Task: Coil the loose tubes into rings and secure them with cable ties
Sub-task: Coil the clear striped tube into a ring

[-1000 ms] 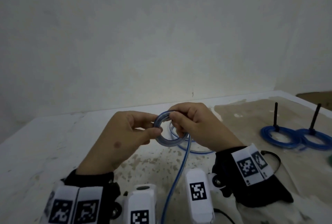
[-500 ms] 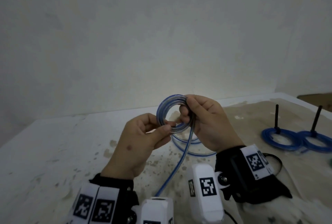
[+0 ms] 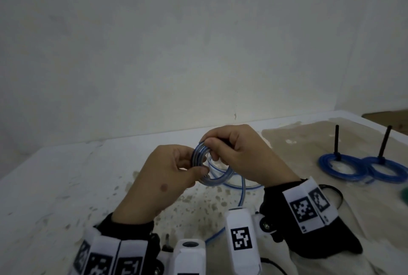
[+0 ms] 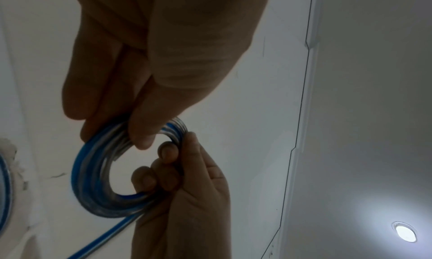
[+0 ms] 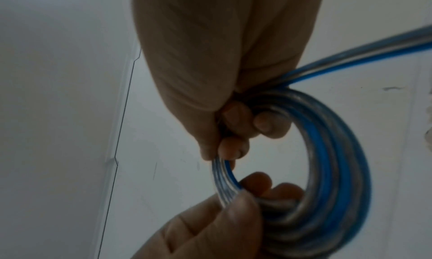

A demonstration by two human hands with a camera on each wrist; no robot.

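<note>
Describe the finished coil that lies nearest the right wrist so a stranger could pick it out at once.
Look to the right end of the white table, where two blue tube rings lie side by side. It is the left ring, bound by a black cable tie standing upright. Unlike the coil held in both hands, it lies finished on the table.

two bare hands, left hand (image 3: 167,177) & right hand (image 3: 247,157); black wrist straps w/ white square-code tags, white camera boxes, thin black cable by right strap.

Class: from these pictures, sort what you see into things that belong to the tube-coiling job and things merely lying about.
Job:
- coil, gripped by left hand and right hand
- loose tail of tube
- two finished blue rings with black ties

Lying about:
- green object at the right edge
- stained table
</note>
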